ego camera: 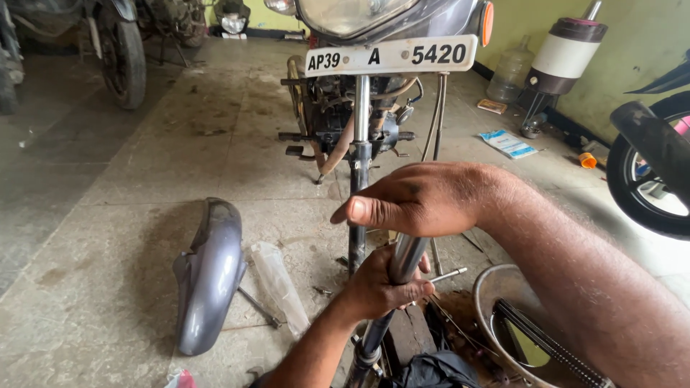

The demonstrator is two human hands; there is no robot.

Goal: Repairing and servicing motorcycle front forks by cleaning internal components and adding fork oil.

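Evidently rigid, heavy and slick, the shiny steel fork tube (407,260), leaning just right of the grey detached mudguard (210,273), is being gripped mid-shaft by the left hand (377,287), the right hand (424,199) cupping its top.

On the concrete floor (108,215) we see a detached grey mudguard (210,276) lying beside a crumpled clear plastic bag (280,287). Near the yellow-green wall (647,36) we note a white-and-maroon cylinder (568,47) on a stand, a clear water jug (512,72) and a blue-printed packet (508,144). A black tyre (650,169) enters at right, and another motorcycle's wheel (126,54) stands at upper left.
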